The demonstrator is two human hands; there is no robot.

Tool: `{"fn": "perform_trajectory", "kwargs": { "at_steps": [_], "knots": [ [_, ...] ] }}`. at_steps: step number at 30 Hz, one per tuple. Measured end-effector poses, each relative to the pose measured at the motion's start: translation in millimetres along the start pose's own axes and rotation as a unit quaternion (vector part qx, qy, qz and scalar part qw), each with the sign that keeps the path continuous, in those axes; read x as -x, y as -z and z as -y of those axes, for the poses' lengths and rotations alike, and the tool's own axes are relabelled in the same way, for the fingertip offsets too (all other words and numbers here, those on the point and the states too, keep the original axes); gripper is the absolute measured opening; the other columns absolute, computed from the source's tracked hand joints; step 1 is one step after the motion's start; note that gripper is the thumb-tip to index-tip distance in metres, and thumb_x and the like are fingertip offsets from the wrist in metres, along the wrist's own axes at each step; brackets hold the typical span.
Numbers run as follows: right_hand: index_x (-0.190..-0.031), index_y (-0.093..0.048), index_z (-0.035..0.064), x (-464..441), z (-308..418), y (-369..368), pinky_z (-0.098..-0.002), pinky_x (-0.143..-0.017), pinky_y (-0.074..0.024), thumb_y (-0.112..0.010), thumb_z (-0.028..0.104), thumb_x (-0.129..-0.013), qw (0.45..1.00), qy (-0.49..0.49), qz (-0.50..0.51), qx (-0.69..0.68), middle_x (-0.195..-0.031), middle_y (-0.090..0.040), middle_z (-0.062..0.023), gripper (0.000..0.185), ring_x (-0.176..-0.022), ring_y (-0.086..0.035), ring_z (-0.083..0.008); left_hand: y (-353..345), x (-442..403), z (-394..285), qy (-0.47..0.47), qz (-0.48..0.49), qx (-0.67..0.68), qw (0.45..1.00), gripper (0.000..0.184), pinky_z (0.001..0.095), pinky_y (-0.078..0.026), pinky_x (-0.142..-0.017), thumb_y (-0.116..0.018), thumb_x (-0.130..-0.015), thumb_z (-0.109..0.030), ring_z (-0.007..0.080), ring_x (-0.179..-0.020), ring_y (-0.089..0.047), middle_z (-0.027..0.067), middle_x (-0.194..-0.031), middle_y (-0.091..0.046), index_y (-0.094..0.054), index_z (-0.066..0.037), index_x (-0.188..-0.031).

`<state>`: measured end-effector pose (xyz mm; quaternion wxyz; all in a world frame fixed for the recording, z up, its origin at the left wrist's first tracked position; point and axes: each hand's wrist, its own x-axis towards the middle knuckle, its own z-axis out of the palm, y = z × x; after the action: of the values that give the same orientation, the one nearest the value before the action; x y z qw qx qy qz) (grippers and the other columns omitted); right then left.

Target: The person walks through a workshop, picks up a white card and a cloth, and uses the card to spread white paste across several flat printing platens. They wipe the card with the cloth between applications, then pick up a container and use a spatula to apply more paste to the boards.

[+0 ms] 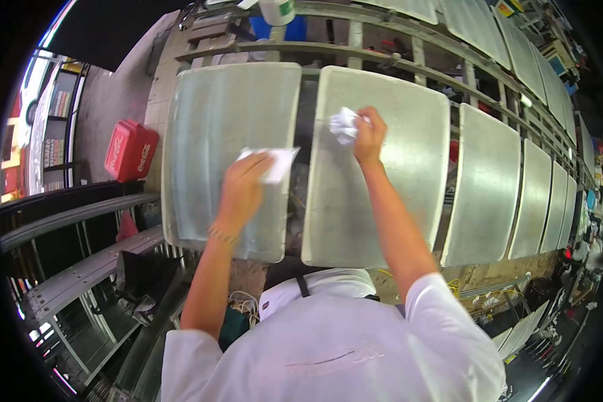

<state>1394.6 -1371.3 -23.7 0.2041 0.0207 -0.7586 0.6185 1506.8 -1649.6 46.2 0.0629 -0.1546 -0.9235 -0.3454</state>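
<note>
My left hand (243, 187) is over the left grey panel (201, 134), its fingers on a flat white sheet (283, 163) that overlaps the panel's right edge; I cannot tell whether it is paper or cloth. My right hand (370, 137) grips a crumpled white wad (344, 125) with closed fingers above the neighbouring grey panel (382, 194). Both panels are rectangular with rounded corners and pale rims. Bluish streaks run along the left one, and a narrow gap separates the two. Motion slightly blurs the left hand.
More panels (479, 187) continue in a row to the right. Behind them runs a metal rack (419, 60), with a white container (277, 11) at its top. To the left are a red Coca-Cola box (132, 150) and a metal ladder-like frame (80, 275).
</note>
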Motion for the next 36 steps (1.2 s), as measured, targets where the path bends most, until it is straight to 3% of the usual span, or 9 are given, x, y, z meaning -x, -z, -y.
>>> {"fn": "perform_trajectory", "kwargs": {
  "at_steps": [3,9,14,20,22,27,29,32,36],
  "knots": [
    [-0.079,-0.054,0.0001,13.6,46.2,83.0,-0.0281,-0.069,-0.0377,-0.055,0.016,-0.075,0.988,-0.011,-0.126,-0.084,-0.078,-0.051,-0.0049,0.016,-0.075,-0.047,-0.0136,-107.7,-88.5,-34.3,-0.116,-0.012,-0.012,0.993,0.051,0.0462,-0.043,-0.106,-0.053,-0.075,0.008,0.0360,-0.122,-0.057,0.0150,-0.129,-0.063,-0.066,-0.006,-0.122],
    [-0.079,-0.050,0.0002,89.4,47.0,203.8,-0.0274,-0.068,-0.0381,-0.054,0.011,-0.078,0.994,-0.089,-0.055,0.018,-0.075,-0.048,-0.0032,0.011,-0.073,-0.045,-0.0127,-234.2,-179.4,-73.8,-0.126,0.032,-0.139,0.982,0.049,0.0540,-0.038,-0.109,-0.049,-0.087,0.002,0.0391,-0.133,-0.047,0.0142,-0.141,-0.052,-0.054,-0.006,-0.135],
    [-0.082,-0.052,0.0031,168.2,22.3,226.1,-0.0263,-0.072,-0.0377,-0.055,0.013,-0.080,0.965,-0.253,-0.035,-0.055,-0.083,-0.049,-0.0022,0.010,-0.078,-0.046,-0.0114,-210.4,-86.4,-85.0,-0.125,0.160,-0.243,0.949,0.052,0.0535,-0.034,-0.113,-0.050,-0.089,-0.003,0.0418,-0.137,-0.041,0.0153,-0.148,-0.046,-0.046,-0.004,-0.141],
    [-0.086,-0.054,0.0047,162.9,15.8,187.2,-0.0260,-0.070,-0.0395,-0.057,0.016,-0.085,0.960,-0.258,0.041,-0.102,-0.085,-0.053,-0.0014,0.011,-0.079,-0.048,-0.0102,-146.9,27.2,-96.8,-0.080,0.265,-0.181,0.944,0.053,0.0508,-0.033,-0.115,-0.049,-0.089,-0.005,0.0363,-0.137,-0.045,0.0113,-0.147,-0.051,-0.051,-0.009,-0.142],
    [-0.091,-0.055,0.0047,136.0,23.8,168.0,-0.0270,-0.072,-0.0422,-0.055,0.019,-0.088,0.930,-0.316,0.068,-0.174,-0.089,-0.056,-0.0028,0.015,-0.080,-0.052,-0.0110,-103.8,33.6,-94.9,-0.032,0.199,-0.143,0.969,0.049,0.0494,-0.035,-0.115,-0.051,-0.089,-0.005,0.0349,-0.134,-0.048,0.0119,-0.144,-0.054,-0.055,-0.008,-0.137],
    [-0.107,-0.055,0.0028,21.5,47.3,63.6,-0.0311,-0.076,-0.0487,-0.050,0.018,-0.092,0.966,-0.169,0.188,-0.061,-0.094,-0.062,-0.0095,0.022,-0.083,-0.060,-0.0170,9.2,38.7,-73.0,0.067,-0.016,0.011,0.998,0.046,0.0445,-0.044,-0.108,-0.052,-0.084,0.005,0.0355,-0.121,-0.060,0.0167,-0.130,-0.063,-0.063,-0.004,-0.128],
    [-0.113,-0.054,0.0019,-32.7,42.6,-6.2,-0.0327,-0.077,-0.0501,-0.054,0.016,-0.091,0.969,-0.071,0.234,-0.033,-0.096,-0.061,-0.0115,0.026,-0.086,-0.061,-0.0185,42.4,55.5,-71.8,0.189,-0.082,0.056,0.977,0.052,0.0419,-0.050,-0.101,-0.050,-0.079,0.012,0.0373,-0.116,-0.063,0.0204,-0.124,-0.065,-0.065,-0.003,-0.126],
    [-0.110,-0.058,-0.0011,-100.9,46.5,-140.1,-0.0435,-0.086,-0.0480,-0.061,0.011,-0.088,0.956,0.206,0.204,0.052,-0.105,-0.061,-0.0229,0.025,-0.096,-0.060,-0.0397,70.2,84.7,-62.7,0.236,-0.084,0.079,0.965,0.058,0.0399,-0.052,-0.099,-0.048,-0.076,0.015,0.0369,-0.117,-0.063,0.0224,-0.127,-0.064,-0.063,-0.004,-0.129],
    [-0.108,-0.062,0.0002,-147.3,21.2,-303.2,-0.0464,-0.088,-0.0493,-0.064,0.000,-0.079,0.912,0.295,0.278,0.069,-0.104,-0.063,-0.0242,0.029,-0.099,-0.061,-0.0427,97.6,115.2,-37.1,0.234,-0.081,0.071,0.966,0.056,0.0388,-0.052,-0.099,-0.049,-0.075,0.016,0.0362,-0.118,-0.063,0.0231,-0.125,-0.065,-0.065,-0.002,-0.126]
  ]
}}
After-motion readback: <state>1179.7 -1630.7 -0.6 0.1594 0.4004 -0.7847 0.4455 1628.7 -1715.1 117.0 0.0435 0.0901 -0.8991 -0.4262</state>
